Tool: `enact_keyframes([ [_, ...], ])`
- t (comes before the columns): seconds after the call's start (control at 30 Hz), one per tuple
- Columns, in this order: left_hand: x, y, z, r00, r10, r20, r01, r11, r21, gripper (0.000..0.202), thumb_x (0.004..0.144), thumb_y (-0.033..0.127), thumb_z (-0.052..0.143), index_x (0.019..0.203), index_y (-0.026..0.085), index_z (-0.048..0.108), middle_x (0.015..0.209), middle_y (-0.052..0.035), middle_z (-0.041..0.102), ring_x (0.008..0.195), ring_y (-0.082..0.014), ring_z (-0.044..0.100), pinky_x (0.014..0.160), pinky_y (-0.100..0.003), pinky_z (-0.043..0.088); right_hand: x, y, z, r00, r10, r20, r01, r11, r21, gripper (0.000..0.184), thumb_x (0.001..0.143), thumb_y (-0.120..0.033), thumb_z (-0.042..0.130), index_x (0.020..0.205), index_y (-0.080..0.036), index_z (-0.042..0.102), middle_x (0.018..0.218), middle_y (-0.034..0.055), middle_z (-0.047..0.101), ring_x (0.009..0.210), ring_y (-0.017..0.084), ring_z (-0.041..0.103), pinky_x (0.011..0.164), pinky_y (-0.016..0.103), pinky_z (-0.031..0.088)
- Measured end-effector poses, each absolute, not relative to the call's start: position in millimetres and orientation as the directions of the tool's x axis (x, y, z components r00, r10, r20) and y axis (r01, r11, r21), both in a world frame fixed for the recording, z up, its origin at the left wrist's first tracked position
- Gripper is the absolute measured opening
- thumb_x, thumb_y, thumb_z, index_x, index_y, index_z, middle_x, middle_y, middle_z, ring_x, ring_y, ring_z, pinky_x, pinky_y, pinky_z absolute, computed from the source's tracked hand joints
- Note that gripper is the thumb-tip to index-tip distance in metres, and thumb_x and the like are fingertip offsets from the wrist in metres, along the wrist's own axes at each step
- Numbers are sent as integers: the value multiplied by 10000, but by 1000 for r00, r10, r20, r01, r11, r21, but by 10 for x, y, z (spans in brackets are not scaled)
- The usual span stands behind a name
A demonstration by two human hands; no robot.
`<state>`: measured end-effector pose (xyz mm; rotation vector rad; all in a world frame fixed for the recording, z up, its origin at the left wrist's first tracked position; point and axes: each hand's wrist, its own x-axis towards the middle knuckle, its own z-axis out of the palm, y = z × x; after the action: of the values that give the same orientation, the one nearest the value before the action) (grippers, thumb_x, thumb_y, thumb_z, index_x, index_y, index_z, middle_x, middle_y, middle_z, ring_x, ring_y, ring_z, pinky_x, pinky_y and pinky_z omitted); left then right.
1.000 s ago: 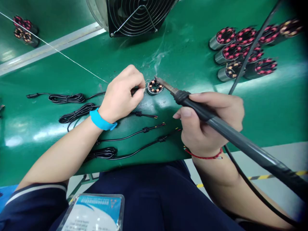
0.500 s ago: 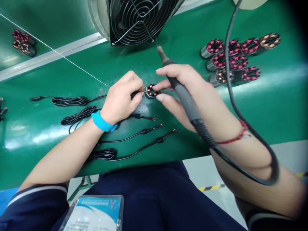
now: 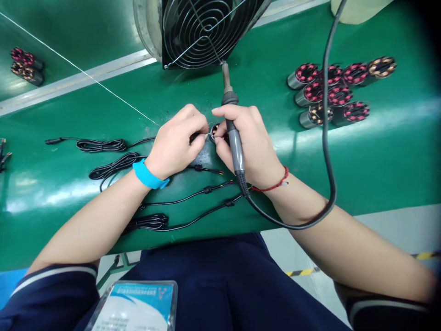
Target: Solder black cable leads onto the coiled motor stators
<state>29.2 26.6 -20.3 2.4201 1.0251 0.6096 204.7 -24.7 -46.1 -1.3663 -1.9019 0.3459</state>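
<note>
My left hand (image 3: 179,140), with a blue wristband, is pinched on a black cable's wire end right beside a small round motor stator (image 3: 214,132) on the green bench (image 3: 379,151). My right hand (image 3: 250,145) grips a soldering iron (image 3: 231,122) across its back, the tip pointing away toward the fan. Its fingertips also touch the stator, which is mostly hidden between the two hands. The iron's black cord (image 3: 325,138) loops off to the right and up.
A black wire-guard fan (image 3: 206,27) stands at the back. A cluster of red- and copper-wound stators (image 3: 334,89) lies at the right, a few more stators (image 3: 24,64) far left. Several coiled black cables (image 3: 113,163) lie to the left. A thin solder wire (image 3: 86,73) runs diagonally.
My right hand lifted the iron's tip off the stator, swung it to point away toward the fan, and brought its fingers onto the stator. The smoke is gone. My left hand barely moved.
</note>
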Motion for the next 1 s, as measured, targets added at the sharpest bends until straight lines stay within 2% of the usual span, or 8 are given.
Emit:
enact_keyframes([
  [0.17, 254, 287, -187, 634, 745, 209, 556, -626, 547, 123, 834, 111, 516, 835, 186, 614, 938, -60, 611, 904, -202, 611, 791, -359, 514, 2052, -264, -438, -153, 881, 447, 701, 416, -580, 451, 812, -101, 495, 1219, -294, 485, 854, 21, 674, 920, 291, 567, 842, 489, 478],
  [0.43, 294, 254, -160, 660, 735, 153, 581, -630, 516, 102, 880, 219, 562, 859, 196, 659, 941, -53, 633, 926, -225, 615, 806, -379, 513, 2065, -250, -527, -154, 901, 406, 672, 397, -625, 446, 819, -164, 497, 1252, -269, 475, 916, 33, 682, 941, 291, 574, 891, 518, 455],
  [0.57, 259, 266, -124, 666, 734, 131, 577, -619, 534, 125, 862, 221, 581, 963, 190, 648, 997, -63, 635, 945, -219, 604, 828, -363, 512, 2101, -261, -482, -136, 907, 399, 650, 386, -655, 492, 817, -175, 514, 1291, -288, 450, 933, 26, 689, 961, 278, 596, 921, 517, 471],
  [0.67, 197, 305, -81, 672, 737, 75, 591, -594, 546, 236, 830, 210, 577, 1056, 169, 628, 1059, -77, 632, 947, -208, 596, 856, -364, 511, 2116, -261, -463, -120, 911, 394, 622, 379, -686, 530, 817, -214, 521, 1329, -298, 418, 1027, 37, 690, 999, 271, 604, 931, 499, 487],
  [0.77, 157, 351, -50, 678, 735, -10, 619, -563, 548, 191, 842, 242, 538, 968, 157, 654, 1003, -69, 651, 936, -206, 591, 892, -385, 495, 2092, -238, -505, -154, 896, 417, 624, 415, -662, 572, 784, -236, 541, 1340, -263, 411, 1167, 70, 676, 1096, 287, 590, 937, 500, 487],
  [0.87, 155, 384, -35, 624, 776, -92, 641, -441, 628, 166, 844, 270, 534, 837, 159, 657, 851, -38, 664, 804, -170, 582, 804, -342, 487, 2048, -216, -559, -173, 897, 406, 647, 414, -641, 566, 774, -230, 528, 1329, -249, 417, 1166, 77, 681, 1090, 286, 595, 940, 502, 480],
  [1.0, 181, 393, -6, 463, 863, -204, 608, -141, 782, 125, 789, 253, 586, 713, 162, 626, 678, 1, 617, 634, -118, 518, 635, -269, 435, 2014, -226, -566, -160, 889, 429, 663, 419, -621, 563, 758, -203, 516, 1308, -264, 414, 1049, 50, 691, 972, 267, 607, 909, 483, 492],
])
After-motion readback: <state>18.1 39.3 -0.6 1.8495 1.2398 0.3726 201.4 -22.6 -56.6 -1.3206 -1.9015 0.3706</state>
